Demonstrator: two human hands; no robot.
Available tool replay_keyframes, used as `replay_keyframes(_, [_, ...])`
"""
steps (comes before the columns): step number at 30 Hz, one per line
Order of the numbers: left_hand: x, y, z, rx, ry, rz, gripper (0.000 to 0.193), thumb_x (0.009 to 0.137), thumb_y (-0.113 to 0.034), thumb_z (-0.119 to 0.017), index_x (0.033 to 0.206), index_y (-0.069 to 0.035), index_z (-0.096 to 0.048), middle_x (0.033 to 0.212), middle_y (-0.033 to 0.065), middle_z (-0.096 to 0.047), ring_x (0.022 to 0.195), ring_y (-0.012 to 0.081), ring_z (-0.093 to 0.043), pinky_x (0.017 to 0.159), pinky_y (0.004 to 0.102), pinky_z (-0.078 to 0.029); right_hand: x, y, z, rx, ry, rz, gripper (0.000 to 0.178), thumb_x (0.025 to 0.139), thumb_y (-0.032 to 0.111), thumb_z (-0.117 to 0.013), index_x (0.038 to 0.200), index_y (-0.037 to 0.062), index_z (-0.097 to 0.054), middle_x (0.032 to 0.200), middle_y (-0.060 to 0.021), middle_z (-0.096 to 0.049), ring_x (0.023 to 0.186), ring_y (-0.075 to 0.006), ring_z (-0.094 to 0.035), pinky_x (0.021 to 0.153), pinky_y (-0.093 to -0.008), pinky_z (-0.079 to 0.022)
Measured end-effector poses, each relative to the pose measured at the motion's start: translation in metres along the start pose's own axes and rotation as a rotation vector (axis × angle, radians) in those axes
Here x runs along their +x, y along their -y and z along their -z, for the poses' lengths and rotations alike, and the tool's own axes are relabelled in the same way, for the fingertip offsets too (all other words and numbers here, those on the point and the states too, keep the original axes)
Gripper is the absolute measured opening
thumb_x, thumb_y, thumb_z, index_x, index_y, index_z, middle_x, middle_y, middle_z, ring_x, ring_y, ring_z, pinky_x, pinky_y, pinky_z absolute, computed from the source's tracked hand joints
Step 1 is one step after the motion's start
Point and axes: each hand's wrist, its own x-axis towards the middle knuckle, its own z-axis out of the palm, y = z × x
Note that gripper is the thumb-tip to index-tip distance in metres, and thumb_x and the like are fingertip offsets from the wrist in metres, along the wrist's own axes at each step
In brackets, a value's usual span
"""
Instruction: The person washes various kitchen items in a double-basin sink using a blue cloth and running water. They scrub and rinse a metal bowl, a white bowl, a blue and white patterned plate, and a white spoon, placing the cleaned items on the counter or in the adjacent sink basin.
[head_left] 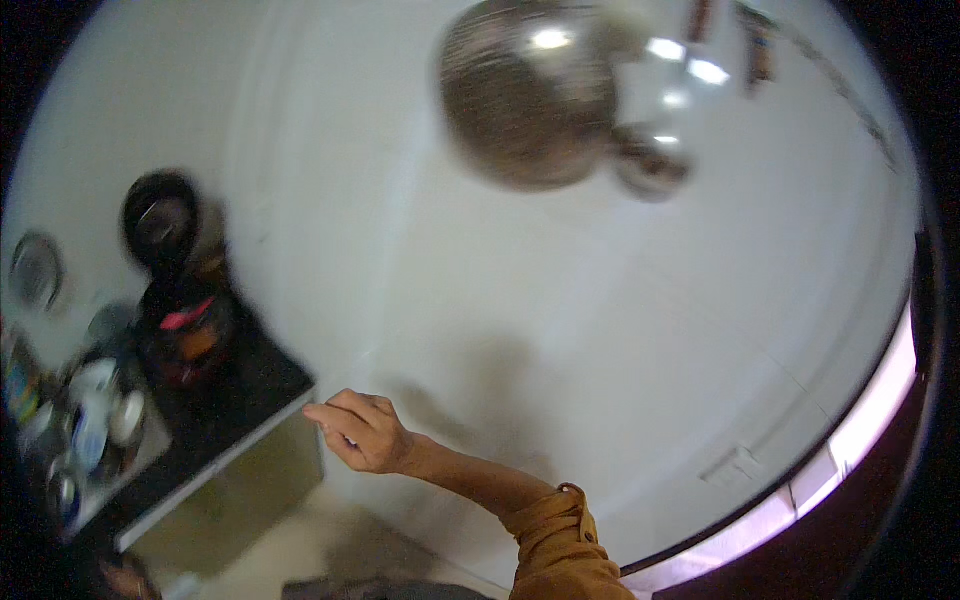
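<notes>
My right hand (360, 430) reaches leftward across the view from a rolled mustard sleeve (568, 535). Its fingers are curled in, with one fingertip jutting toward the corner of the black countertop (270, 375). Nothing shows in its grasp. At the lower left edge, a blurred skin-toned patch (130, 578) looks like part of my left hand; its fingers cannot be made out. On the countertop stands a dark, rounded thing with red and orange patches (190, 335), smeared by motion.
Dishes and containers (95, 420) crowd the counter's left end. A black round pan-like thing (160, 222) is behind them, and a round metal lid or plate (36, 270) is farther left. Large shiny round metalware (530, 100) appears against the pale wall (600, 330) at the top.
</notes>
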Motion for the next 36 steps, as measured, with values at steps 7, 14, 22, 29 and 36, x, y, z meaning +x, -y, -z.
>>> replay_keyframes(7, [0.033, 0.015, 0.082, -0.583, 0.668, 0.159, 0.037, 0.07, -0.009, -0.06, 0.107, -0.003, -0.057, 0.104, 0.0113, -0.06, 0.096, 0.022, -0.055, 0.085, 0.033, -0.041, -0.025, 0.079, -0.149, 0.609, 0.249, -0.647, 0.016, 0.078, 0.001, -0.052, 0.092, 0.0051, -0.059, 0.065, -0.0047, -0.049, 0.055, -0.0123, -0.046, 0.05, -0.0239, -0.038])
replay_keyframes(14, [0.037, 0.07, 0.109, -0.914, 0.656, 0.659, 0.027, 0.09, -0.01, -0.039, 0.113, -0.005, -0.051, 0.074, 0.0072, -0.063, 0.061, 0.0081, -0.055, 0.058, 0.0199, -0.042, -0.015, 0.173, -0.3, 0.942, 0.504, -0.901, 0.014, 0.084, 0.006, -0.05, 0.095, 0.0023, -0.058, 0.066, 0.0042, -0.047, 0.058, -0.0026, -0.04, 0.049, -0.0179, -0.032])
replay_keyframes(22, [0.125, 0.139, 0.132, -0.896, 0.682, 0.771, 0.035, 0.088, -0.007, -0.045, 0.122, -0.01, -0.044, 0.095, 0.0061, -0.06, 0.085, 0.0116, -0.055, 0.071, 0.0217, -0.042, 0.033, 0.295, -0.468, 1.291, 0.767, -1.025, 0.018, 0.086, 0.006, -0.044, 0.101, -0.0014, -0.05, 0.066, -0.0023, -0.05, 0.048, -0.0041, -0.044, 0.038, -0.0178, -0.032])
replay_keyframes(29, [0.174, 0.168, 0.124, -0.918, 0.669, 0.74, 0.037, 0.085, -0.01, -0.051, 0.121, -0.007, -0.044, 0.104, 0.0082, -0.057, 0.095, 0.0162, -0.055, 0.079, 0.0261, -0.045, 0.086, 0.332, -0.59, 1.386, 0.829, -1.147, 0.021, 0.084, 0.004, -0.042, 0.102, -0.0028, -0.05, 0.075, -0.0094, -0.055, 0.056, -0.012, -0.053, 0.045, -0.0218, -0.043])
replay_keyframes(36, [0.227, 0.167, 0.101, -0.916, 0.67, 0.805, 0.034, 0.084, -0.008, -0.052, 0.117, -0.001, -0.047, 0.103, 0.0099, -0.057, 0.092, 0.0166, -0.056, 0.079, 0.0268, -0.046, 0.087, 0.296, -0.794, 1.144, 0.816, -1.048, 0.015, 0.079, 0.003, -0.048, 0.089, -0.0028, -0.057, 0.082, -0.0146, -0.059, 0.069, -0.0191, -0.06, 0.056, -0.0282, -0.051])
